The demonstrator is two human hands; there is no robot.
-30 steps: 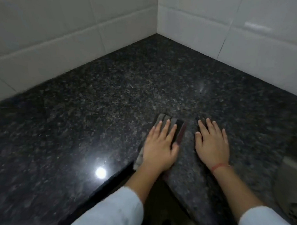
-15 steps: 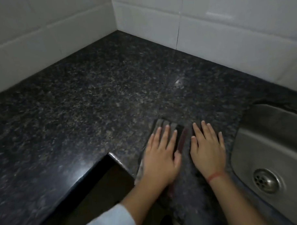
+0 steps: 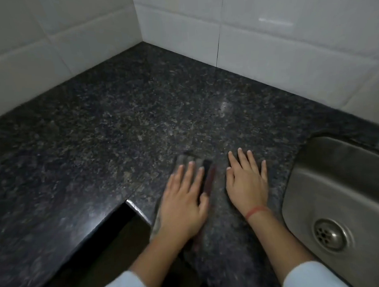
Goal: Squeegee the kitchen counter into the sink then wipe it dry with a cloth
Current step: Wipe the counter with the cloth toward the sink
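A striped cloth [image 3: 209, 179], grey with dark and red bands, lies on the dark speckled granite counter [image 3: 119, 133] near its front edge. My left hand [image 3: 182, 200] presses flat on the cloth with the fingers spread. My right hand [image 3: 247, 184] lies flat beside it, fingers apart, a red thread at the wrist. I cannot tell whether the cloth reaches under the right hand. A steel sink [image 3: 297, 178] sits just right of my right hand, its drain [image 3: 330, 235] in view. No squeegee is in sight.
White tiled walls [image 3: 278, 60] meet in a corner behind the counter. The counter is L-shaped, with an inner front corner [image 3: 130, 204] left of my left hand and a dark gap below it.
The view has swung to the right, bringing the sink and its drain into sight. Both hands stay flat, side by side, and have slid with the cloth towards the sink.
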